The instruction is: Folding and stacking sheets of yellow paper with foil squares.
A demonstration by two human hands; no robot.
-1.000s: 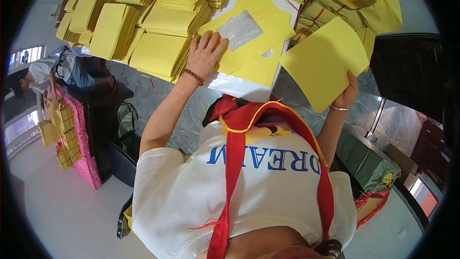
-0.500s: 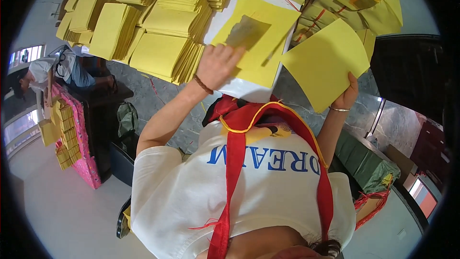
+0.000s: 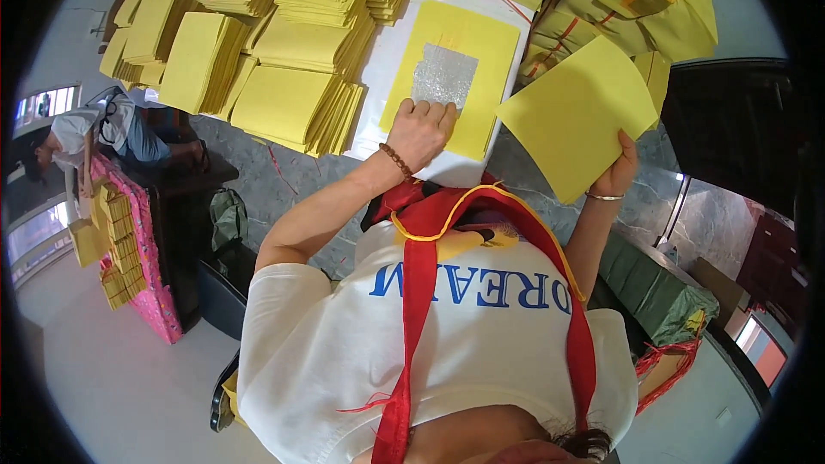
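Flat on the white table in front of me lies a yellow paper sheet [image 3: 481,133]. A silver foil square [image 3: 445,73] lies on its middle, the upper edge uneven. My left hand [image 3: 423,133] rests at the foil's lower edge, fingers curled and closed; whether they pinch anything is hidden. In my right hand [image 3: 617,174] I hold another yellow sheet [image 3: 580,116] by its lower right edge, tilted beside the table. Whether it is a single sheet or several cannot be told.
Several stacks of yellow paper [image 3: 288,103] fill the table's left and far side. Yellow bundles tied with red string [image 3: 559,39] stand at the far right. A green wrapped bundle [image 3: 662,288] is at my right. A person [image 3: 94,125] works at another table on the left.
My left hand has moved right and slightly down, its fingers now curled. The foil, dark and blurred before, now looks bright silver. The flat sheet sits straighter; my right hand barely moved.
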